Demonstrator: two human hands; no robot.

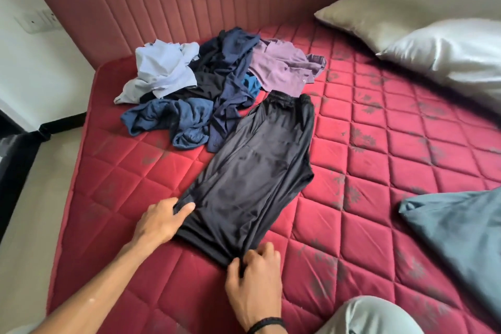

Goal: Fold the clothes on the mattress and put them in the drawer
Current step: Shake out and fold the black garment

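two hands pinch the near hem of the black trousers (257, 168), laid lengthwise on the red mattress (379, 171): left hand (160, 221) grasps the left edge, right hand (254, 276) (a dark band on its wrist) grips the corner. just beyond the waistband lies a heap of unfolded clothes (217, 84).

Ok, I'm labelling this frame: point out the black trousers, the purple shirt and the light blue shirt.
black trousers (252, 171), head view, mid-leg fabric.
purple shirt (282, 68), head view, middle of its body.
light blue shirt (162, 68), head view, centre of crumpled cloth.
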